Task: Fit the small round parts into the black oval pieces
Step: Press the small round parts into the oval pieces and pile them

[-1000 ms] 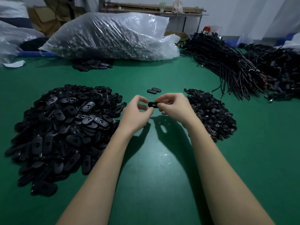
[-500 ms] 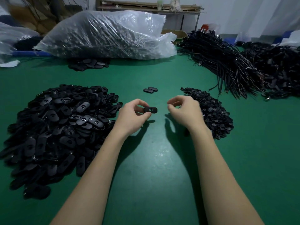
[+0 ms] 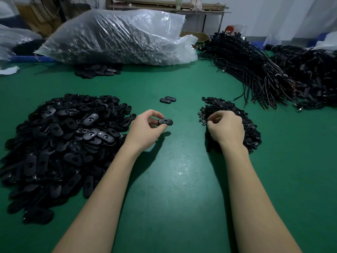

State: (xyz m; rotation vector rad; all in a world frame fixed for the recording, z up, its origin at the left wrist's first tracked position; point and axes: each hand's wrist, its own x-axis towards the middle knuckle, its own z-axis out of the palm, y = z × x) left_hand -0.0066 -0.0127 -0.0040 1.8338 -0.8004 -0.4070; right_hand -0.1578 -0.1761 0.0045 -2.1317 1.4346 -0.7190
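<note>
Above green table (image 3: 182, 179): 2 hands, left hand (image 3: 145, 130) pinching 1 oval piece (image 3: 165, 122), right hand (image 3: 226, 128) clenched, contents unclear.

matt green felt-like table top (image 3: 182, 179), black plastic oval pieces (image 3: 54, 143) with a slight sheen, small round parts (image 3: 251, 128) dull black, clear glossy crinkled plastic bag (image 3: 118, 37), black matt cord bundles (image 3: 246, 66)
</note>
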